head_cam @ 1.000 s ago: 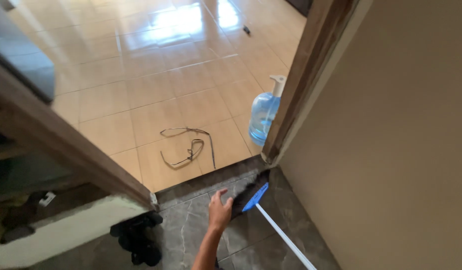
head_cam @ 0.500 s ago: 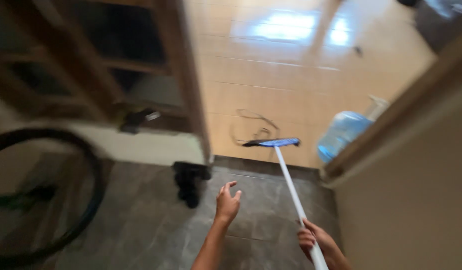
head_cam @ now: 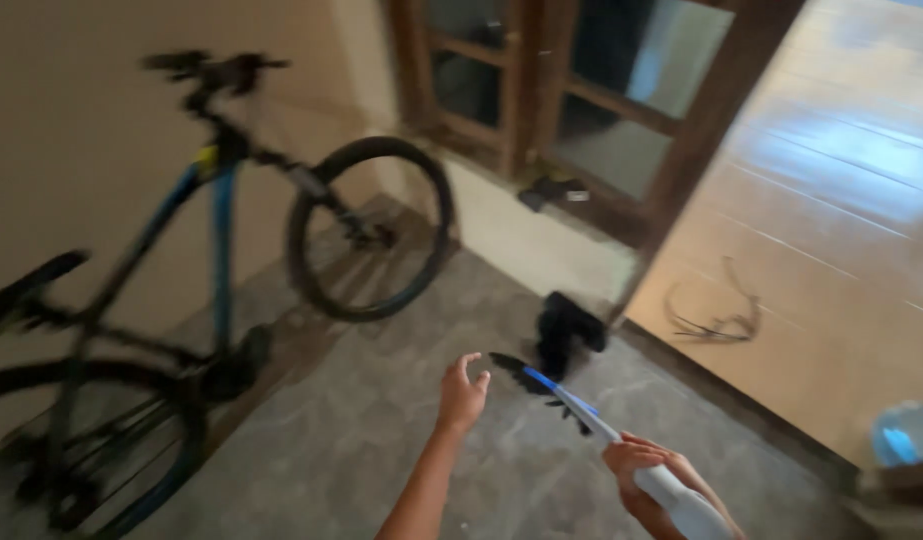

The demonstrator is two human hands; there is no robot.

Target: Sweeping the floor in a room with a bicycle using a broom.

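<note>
My right hand (head_cam: 649, 475) grips the white handle of a broom (head_cam: 581, 407) with a blue head and dark bristles. The broom head hangs just above the grey marbled floor (head_cam: 381, 440). My left hand (head_cam: 462, 391) is held out in front of me, fingers apart, holding nothing, just left of the bristles. A black shoe-like object (head_cam: 567, 328) lies on the floor beyond the broom, near the doorway.
A blue and black bicycle (head_cam: 211, 270) leans against the beige wall on the left. A wooden glazed door (head_cam: 581, 110) stands at the back. Tan tiles (head_cam: 831, 250) lie beyond the threshold with a loose dark cord (head_cam: 716, 315). A blue water jug (head_cam: 906, 440) sits far right.
The view has swung left, bringing the bicycle into sight. The broom has been drawn back from the tiled threshold toward me, its head now near my left hand.
</note>
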